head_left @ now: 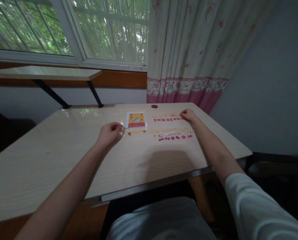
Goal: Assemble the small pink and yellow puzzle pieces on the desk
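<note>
On the desk, my left hand (110, 133) is closed, thumb and fingers drawn together just left of a joined strip of yellow puzzle pieces (136, 133). Whatever it may hold is too small to make out. Above that strip lies a picture card (136, 120) with a white dog on yellow and red. Farther right, my right hand (188, 114) pinches at the right end of the back rows, its fingertips on a puzzle piece. Loose red puzzle pieces (167, 119) run leftward from it. Nearer me are more rows of yellow, white and red pieces (175, 137).
The pale wooden desk (64, 160) has a round cable hole (154, 106) at its back edge. A raised shelf (46, 72) on black supports stands at the back left. Behind are a barred window (111, 33) and a long curtain (186, 53).
</note>
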Tool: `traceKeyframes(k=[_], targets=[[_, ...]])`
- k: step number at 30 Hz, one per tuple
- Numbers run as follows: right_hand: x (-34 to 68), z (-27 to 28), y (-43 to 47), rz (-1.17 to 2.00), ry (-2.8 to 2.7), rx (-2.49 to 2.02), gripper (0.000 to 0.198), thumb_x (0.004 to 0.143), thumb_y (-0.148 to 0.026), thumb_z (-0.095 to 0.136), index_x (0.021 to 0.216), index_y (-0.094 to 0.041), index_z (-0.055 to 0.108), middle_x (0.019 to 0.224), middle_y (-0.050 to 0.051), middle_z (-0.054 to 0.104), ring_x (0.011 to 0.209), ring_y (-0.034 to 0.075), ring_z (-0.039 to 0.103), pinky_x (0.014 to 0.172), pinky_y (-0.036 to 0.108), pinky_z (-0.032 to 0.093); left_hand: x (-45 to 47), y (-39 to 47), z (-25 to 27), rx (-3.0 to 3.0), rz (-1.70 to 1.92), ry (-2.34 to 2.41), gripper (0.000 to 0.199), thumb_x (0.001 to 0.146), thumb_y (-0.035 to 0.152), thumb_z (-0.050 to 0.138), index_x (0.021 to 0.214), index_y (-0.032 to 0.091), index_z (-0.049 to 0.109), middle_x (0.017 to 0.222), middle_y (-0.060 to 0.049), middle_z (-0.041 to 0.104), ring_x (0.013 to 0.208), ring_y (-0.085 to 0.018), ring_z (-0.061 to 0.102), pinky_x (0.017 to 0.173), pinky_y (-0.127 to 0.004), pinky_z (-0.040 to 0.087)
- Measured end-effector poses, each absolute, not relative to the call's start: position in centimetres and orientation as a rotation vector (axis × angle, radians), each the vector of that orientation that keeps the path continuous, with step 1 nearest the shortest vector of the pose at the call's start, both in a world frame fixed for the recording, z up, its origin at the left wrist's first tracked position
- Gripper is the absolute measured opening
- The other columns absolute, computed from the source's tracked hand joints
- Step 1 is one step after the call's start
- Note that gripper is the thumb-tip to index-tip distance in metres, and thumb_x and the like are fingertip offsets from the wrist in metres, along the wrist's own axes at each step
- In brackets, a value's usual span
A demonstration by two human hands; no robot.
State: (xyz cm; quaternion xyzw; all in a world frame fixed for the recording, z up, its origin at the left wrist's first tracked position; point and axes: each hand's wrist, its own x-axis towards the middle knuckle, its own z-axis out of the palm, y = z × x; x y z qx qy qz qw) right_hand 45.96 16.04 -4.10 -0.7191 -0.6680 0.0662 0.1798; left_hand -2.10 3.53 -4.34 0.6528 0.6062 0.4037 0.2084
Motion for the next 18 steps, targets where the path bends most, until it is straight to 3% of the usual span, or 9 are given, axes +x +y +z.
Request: traceKeyframes(k=[11, 18], targets=[[43.0, -4.4, 16.2, 0.270, -2.114, -1.738, 0.024, 0.080, -0.029, 0.064, 0.098, -0.018, 0.075, 0.093, 0.005, 0.075, 0.084, 0.015, 0.066, 0.077, 0.022, 0.046, -1.6, 2.9, -3.4, 1.825, 1.086, 1.719, 0.029, 0.067, 0.034, 0.053, 0.084, 0.016, 0.069, 0.072, -0.006, 0.068, 0.065, -0.019, 0.059, 0.059, -0.028, 0.043], [42.9, -3.5, 16.3, 0.326, -2.174, -1.823, 0.025, 0.081, -0.027, 0.064, 0.102, -0.017, 0.073, 0.084, 0.004, 0.074, 0.073, 0.012, 0.065, 0.072, 0.020, 0.046, -1.6, 3.0, -3.5, 1.823, 1.120, 1.690, 0.028, 0.066, 0.033, 0.055, 0.084, 0.016, 0.070, 0.071, -0.006, 0.068, 0.062, -0.019, 0.057, 0.056, -0.028, 0.041]])
